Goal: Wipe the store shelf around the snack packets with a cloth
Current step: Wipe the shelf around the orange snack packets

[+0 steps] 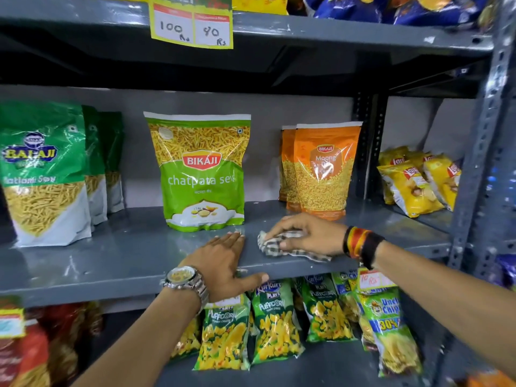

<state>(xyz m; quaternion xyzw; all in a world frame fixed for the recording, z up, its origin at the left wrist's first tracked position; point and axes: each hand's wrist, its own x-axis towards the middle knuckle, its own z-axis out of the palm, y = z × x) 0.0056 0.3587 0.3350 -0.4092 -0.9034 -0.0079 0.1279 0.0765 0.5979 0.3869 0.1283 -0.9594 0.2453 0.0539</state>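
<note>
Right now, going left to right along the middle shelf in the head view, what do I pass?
Balaji sev packets → green Bikaji chatpata sev packet → left hand flat at the shelf edge → right hand pressing the checked cloth → orange Bikaji moong packets → yellow Lay's packets.

Grey metal shelf (117,255), upright snack packets (202,174), checked cloth (282,244), seemingly crumpled
</note>
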